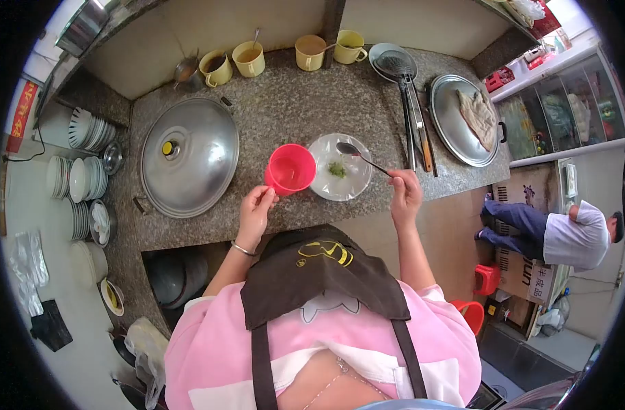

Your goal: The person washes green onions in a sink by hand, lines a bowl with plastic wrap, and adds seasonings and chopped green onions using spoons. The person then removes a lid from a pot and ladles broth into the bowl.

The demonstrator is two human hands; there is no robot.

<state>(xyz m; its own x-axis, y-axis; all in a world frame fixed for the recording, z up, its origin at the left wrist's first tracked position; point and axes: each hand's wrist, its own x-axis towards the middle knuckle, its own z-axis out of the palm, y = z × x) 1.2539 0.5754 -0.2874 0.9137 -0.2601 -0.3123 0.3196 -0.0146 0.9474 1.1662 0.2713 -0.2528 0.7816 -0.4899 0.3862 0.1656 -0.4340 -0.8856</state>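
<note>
My left hand (pixel 259 206) holds a red cup (pixel 291 169) by its handle side, near the front of the speckled counter (pixel 271 123). In my right hand (pixel 404 189) is the handle of a metal spoon (pixel 353 152), its bowl over a plate. That white plate (pixel 357 179) looks covered in clear plastic and bears a small heap of chopped greens (pixel 337 169). The cup is just left of the plate, overlapping its edge in this view. What is inside the cup is hard to make out.
A large metal lid (pixel 189 164) lies left, another lid (pixel 456 116) with a cloth lies right. Several yellow mugs (pixel 249 59) line the back. Strainer (pixel 396 65) and tongs lie right of them. Stacked plates (pixel 87 179) stand far left. Another person (pixel 572 236) stands at far right.
</note>
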